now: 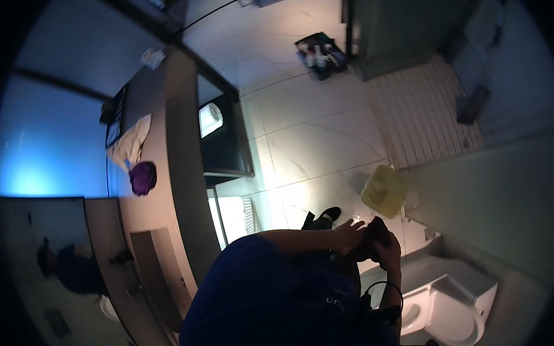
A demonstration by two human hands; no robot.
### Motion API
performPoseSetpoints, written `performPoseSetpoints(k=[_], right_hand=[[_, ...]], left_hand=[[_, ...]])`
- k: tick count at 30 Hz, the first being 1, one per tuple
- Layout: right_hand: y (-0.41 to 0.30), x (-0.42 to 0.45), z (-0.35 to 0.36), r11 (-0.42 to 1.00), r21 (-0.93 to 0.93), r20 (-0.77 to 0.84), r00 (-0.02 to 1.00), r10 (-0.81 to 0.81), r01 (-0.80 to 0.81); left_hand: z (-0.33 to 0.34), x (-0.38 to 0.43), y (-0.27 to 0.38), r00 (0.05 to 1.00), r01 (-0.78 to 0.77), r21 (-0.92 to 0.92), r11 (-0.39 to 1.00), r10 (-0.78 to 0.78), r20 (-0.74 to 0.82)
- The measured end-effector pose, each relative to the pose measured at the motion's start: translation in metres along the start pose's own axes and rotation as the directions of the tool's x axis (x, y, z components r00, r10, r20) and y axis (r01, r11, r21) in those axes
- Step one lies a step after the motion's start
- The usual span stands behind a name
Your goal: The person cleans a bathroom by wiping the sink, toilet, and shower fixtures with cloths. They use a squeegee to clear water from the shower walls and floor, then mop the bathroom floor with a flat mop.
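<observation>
A dark, bunched cloth [374, 238] is held between my two hands in front of my body. My left hand [348, 237] is on its left side, with some fingers stretched out past it. My right hand [388, 251] grips it from the right; the cloth hides part of those fingers. Just beyond the hands, a yellow plastic bucket [385, 191] stands on the tiled floor [313, 138]. What lies inside the bucket is too blurred to name.
At right is a white toilet [446, 310] beside a glass partition [485, 199]. A caddy of bottles [320, 55] stands on the floor farther off. Along the left runs a vanity counter [159, 207] bearing a purple cloth [143, 177] and a pale cloth [132, 140]; a rolled white towel [211, 120] lies below.
</observation>
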State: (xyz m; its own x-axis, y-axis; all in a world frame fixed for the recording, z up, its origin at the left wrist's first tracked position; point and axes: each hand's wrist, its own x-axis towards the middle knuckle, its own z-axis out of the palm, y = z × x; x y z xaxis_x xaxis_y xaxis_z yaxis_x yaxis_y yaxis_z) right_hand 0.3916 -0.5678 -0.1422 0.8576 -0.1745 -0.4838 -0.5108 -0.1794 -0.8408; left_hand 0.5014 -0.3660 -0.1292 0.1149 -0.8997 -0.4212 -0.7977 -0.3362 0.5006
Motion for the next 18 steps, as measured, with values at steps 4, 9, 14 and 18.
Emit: performPoseSetpoints(k=[4,9,14,18], right_hand=[[-0.063,0.01,0.024,0.98,-0.086,0.099,0.977,0.19,-0.182],[-0.105,0.036,0.081,0.98,0.174,0.476,0.864,-0.165,0.091],[-0.17,0.027,0.136,0.96,0.222,0.61,0.744,-0.274,0.171],[-0.191,0.032,0.179,0.967,0.19,0.644,0.721,-0.255,0.172]], left_hand=[[0.01,-0.046,-0.021,0.904,0.149,-0.674,0.723,-0.376,-0.204],[0.009,-0.08,-0.005,0.689,-0.17,-0.939,0.298,-0.646,-0.329],[0.028,-0.123,-0.012,0.273,-0.481,-0.876,-0.03,-0.955,-0.117],[0.057,-0.162,-0.036,0.225,-0.802,-0.586,-0.117,-0.968,-0.114]])
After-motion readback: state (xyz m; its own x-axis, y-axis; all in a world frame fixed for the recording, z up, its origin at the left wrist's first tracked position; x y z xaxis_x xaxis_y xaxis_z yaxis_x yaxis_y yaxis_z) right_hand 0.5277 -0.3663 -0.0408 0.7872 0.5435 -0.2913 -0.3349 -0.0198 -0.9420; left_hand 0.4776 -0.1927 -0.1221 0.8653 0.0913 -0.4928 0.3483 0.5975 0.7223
